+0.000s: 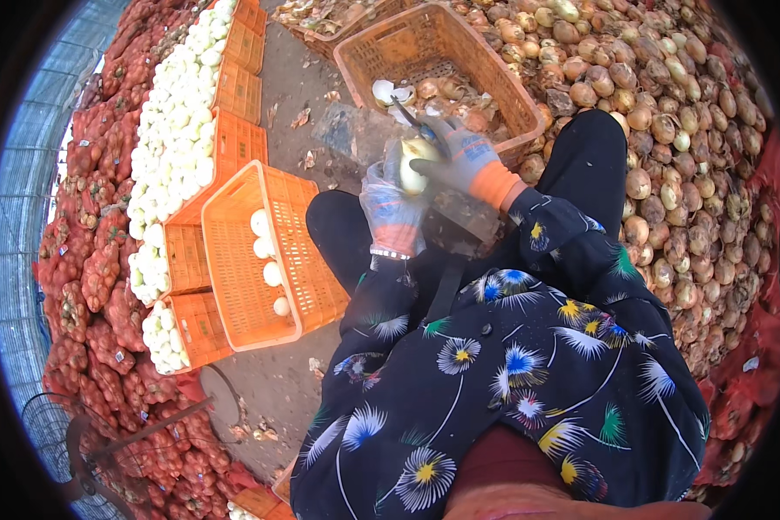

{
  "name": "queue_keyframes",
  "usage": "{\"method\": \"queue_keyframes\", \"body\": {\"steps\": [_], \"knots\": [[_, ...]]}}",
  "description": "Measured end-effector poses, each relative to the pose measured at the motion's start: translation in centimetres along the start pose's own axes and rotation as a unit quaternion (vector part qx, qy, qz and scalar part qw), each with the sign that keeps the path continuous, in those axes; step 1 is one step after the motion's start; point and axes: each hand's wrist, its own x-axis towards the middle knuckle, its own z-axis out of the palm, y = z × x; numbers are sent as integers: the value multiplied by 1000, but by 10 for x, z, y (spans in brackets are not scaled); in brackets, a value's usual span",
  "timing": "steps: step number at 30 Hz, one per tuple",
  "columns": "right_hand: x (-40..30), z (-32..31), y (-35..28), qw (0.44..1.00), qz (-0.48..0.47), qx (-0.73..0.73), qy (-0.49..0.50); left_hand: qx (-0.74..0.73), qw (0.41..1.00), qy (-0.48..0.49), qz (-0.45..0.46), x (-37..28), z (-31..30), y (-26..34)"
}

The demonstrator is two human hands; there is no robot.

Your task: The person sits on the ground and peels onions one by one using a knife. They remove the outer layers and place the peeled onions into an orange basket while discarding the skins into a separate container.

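My left hand [393, 205], in a clear plastic glove over another glove, is shut on a pale, partly peeled onion [414, 168]. In my right hand [467, 155], which wears a grey and orange work glove, is a knife [407, 114] whose dark blade points up and away from me. The right thumb rests against the onion's side. Just beyond both hands stands an orange plastic crate [390, 55] with onion skins [452, 91] and white peel pieces at its bottom. Fingers hide the knife's handle and part of the onion.
To my left, another orange crate [237, 253] holds several peeled onions [272, 273]. Behind it, crates heaped with peeled onions [179, 123] form a row. Red mesh sacks [101, 260] line the left side. Unpeeled onions [663, 162] pile up at right. A pedestal fan [88, 468] stands lower left.
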Motion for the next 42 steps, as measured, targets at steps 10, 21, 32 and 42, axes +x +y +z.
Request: {"method": "queue_keyframes", "body": {"steps": [10, 21, 32, 42], "knots": [[22, -3, 18, 998, 42, -53, -19, 87, 995, -25, 38, 0, -1, 18], [37, 34, 77, 903, 274, 328, 47, -24, 999, 11, 23, -8, 12, -10], [32, 32, 88, 933, 199, 294, 64, -557, 808, 43, -187, -2, 5, -11], [1, 12, 50, 951, 157, 265, -32, -369, 925, 57, -73, 9, 46, -18]]}}
